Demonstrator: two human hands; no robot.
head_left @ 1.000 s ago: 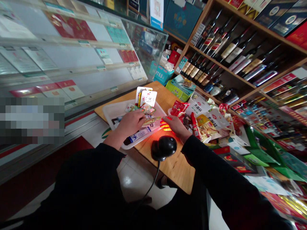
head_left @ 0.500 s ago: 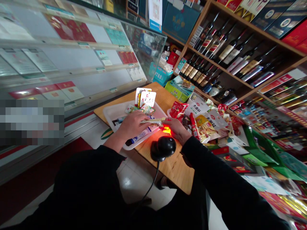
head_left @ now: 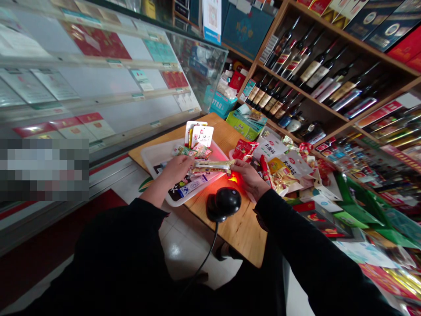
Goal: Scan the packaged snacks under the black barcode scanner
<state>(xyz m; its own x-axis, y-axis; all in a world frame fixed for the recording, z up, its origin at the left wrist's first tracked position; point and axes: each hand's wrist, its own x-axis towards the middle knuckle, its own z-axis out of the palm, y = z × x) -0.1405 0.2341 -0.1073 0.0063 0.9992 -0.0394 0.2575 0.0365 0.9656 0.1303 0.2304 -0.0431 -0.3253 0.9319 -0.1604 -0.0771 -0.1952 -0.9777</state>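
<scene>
A long, thin snack packet point(head_left: 213, 166) in a gold and clear wrapper is stretched level between my hands. My left hand point(head_left: 180, 169) is closed around its left end, and my right hand point(head_left: 249, 175) pinches the right end. Just below and in front stands a black barcode scanner point(head_left: 227, 202), its red light falling on the table and my right fingers. Under my left hand is a white tray point(head_left: 149, 153) holding several packets, among them a blue and white packet point(head_left: 194, 185) and upright white-topped packs point(head_left: 202, 135).
The wooden table point(head_left: 243, 235) carries the tray and scanner, whose cable point(head_left: 210, 250) hangs off the front edge. Snack bags point(head_left: 291, 164) pile up on the right. A glass display case point(head_left: 108, 79) runs along the left. Wine bottles point(head_left: 312, 68) fill shelves behind.
My hands have spread further apart, so more of the packet shows between them. My right hand has shifted slightly right; my left has moved a little left.
</scene>
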